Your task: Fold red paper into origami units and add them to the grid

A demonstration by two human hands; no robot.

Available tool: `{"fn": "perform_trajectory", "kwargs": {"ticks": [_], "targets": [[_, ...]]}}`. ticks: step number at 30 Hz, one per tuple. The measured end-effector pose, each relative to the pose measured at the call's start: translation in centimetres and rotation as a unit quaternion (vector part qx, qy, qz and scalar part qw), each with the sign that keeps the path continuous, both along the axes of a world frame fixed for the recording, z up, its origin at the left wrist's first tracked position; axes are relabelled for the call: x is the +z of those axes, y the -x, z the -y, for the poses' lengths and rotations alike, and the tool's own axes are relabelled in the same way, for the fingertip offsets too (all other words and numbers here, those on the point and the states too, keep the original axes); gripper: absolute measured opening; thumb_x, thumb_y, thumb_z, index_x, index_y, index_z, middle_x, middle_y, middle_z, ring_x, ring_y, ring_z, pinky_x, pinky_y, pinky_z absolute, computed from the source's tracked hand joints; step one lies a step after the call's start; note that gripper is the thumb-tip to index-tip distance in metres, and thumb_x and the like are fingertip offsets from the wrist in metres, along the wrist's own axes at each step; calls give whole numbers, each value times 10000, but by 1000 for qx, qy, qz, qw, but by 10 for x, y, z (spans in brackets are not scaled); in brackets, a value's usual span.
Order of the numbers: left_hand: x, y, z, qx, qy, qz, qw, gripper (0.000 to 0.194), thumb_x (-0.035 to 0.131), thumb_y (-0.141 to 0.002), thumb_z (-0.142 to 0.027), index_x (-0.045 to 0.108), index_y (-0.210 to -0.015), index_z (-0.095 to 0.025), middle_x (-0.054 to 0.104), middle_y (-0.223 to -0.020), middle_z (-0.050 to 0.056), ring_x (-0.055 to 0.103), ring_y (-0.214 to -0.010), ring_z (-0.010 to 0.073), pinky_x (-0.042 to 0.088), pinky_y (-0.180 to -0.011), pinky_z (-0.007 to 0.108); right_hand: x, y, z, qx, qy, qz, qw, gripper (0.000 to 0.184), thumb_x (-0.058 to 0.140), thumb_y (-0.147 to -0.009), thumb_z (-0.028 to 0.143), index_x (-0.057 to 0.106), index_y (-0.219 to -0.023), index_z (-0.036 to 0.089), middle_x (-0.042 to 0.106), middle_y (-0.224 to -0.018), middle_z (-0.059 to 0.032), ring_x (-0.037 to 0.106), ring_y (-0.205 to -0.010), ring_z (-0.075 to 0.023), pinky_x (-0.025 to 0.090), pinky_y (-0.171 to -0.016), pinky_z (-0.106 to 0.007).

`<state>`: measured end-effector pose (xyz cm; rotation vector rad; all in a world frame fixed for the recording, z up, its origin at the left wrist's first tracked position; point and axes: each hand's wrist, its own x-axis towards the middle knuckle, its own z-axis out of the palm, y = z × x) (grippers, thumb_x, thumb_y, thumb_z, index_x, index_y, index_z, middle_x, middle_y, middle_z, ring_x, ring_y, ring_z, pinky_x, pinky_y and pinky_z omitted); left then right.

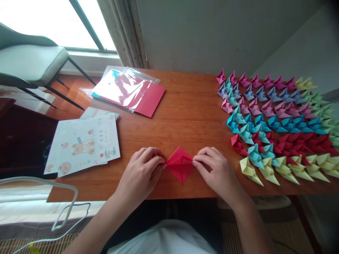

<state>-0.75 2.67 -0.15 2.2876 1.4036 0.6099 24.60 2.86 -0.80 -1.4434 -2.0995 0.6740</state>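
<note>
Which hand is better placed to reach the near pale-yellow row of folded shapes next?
Probably the right hand: it pinches the red paper at the corner facing the pale-yellow row. The left hand pinches the opposite corner, farther from that row.

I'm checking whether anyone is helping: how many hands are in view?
2. The left hand holds the left corner of the red paper; the right hand holds its right corner. No others show.
</note>
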Motion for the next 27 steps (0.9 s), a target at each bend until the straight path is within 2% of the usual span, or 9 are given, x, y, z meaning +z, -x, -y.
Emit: {"fn": "perform_trajectory", "kwargs": {"ticks": [4, 8, 12, 16, 19, 23, 27], "targets": [[2, -9, -1, -2, -10, 18, 1000, 133, 569, -963, -215, 643, -1074, -212, 683, -1079, 52, 590, -957, 204, 457, -852, 360, 1, 1, -1, 0, 9, 11, 1000, 114, 608, -935, 161, 691, -880, 215, 624, -884, -38, 567, -872, -199, 475, -785, -335], [0, -21, -6, -19, -10, 39, 999, 178, 617, -945, -265, 629, -1110, -198, 710, -1062, 46, 613, -934, 201, 458, -835, 352, 2, 1, -1, 4, 14, 15, 1000, 105, 613, -934, 160, 693, -894, 214, 625, -889, -37, 567, -876, -198, 474, -788, -332], [-2, -33, -11, -44, 14, 31, 998, 114, 605, -951, -297, 673, -984, -211, 725, -952, 23, 610, -840, 189, 457, -782, 342, 5, 1, 0, 7, 18, 20, 1000, 100, 613, -933, 159, 688, -891, 209, 625, -890, -37, 564, -876, -197, 473, -789, -336], [-2, -38, -13, -46, 24, 20, 998, 165, 568, -966, -271, 703, -886, -219, 714, -907, 28, 595, -799, 174, 453, -759, 332, 8, 3, 1, 12, 20, 17, 1000, 97, 625, -917, 143, 683, -918, 221, 642, -923, -38, 572, -899, -204, 484, -807, -346], [-1, -39, -14, -49, 30, 22, 998, 150, 585, -949, -255, 709, -875, -215, 712, -923, 37, 599, -808, 175, 458, -763, 333, 8, 7, 2, 20, 6, -11, 1000, 108, 634, -916, 158, 680, -980, 231, 660, -951, -42, 577, -920, -210, 495, -827, -355], [2, -38, -14, -44, 38, 17, 998, 124, 595, -937, -254, 694, -876, -211, 703, -951, 35, 608, -830, 186, 473, -771, 341, 6, 15, 0, 21, 5, -55, 998, 117, 587, -945, 149, 672, -949, 230, 673, -899, -34, 587, -872, -198, 492, -795, -342], [3, -36, -12, -20, 25, 31, 999, 134, 569, -960, -270, 675, -1013, -208, 683, -1087, 51, 617, -933, 198, 499, -829, 336, 5, 20, -2, 7, 28, -68, 997, 114, 581, -945, 146, 669, -929, 218, 681, -884, -30, 598, -855, -193, 480, -789, -334]]}}
